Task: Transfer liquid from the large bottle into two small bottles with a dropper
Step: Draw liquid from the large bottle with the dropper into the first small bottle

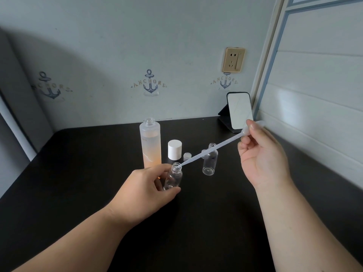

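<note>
The large frosted bottle stands open on the black table, with peach liquid in its lower part. My left hand grips a small clear bottle, tilted slightly, just in front of the large one. My right hand pinches the bulb of a long translucent dropper. The dropper slants down to the left and its tip sits in the mouth of the held bottle. A second small clear bottle stands upright and open to the right, behind the dropper's stem.
A white cap and a small clear cap stand between the bottles. A small standing mirror leans in the back right corner. A wall with a socket is behind, and a panelled wall runs along the right.
</note>
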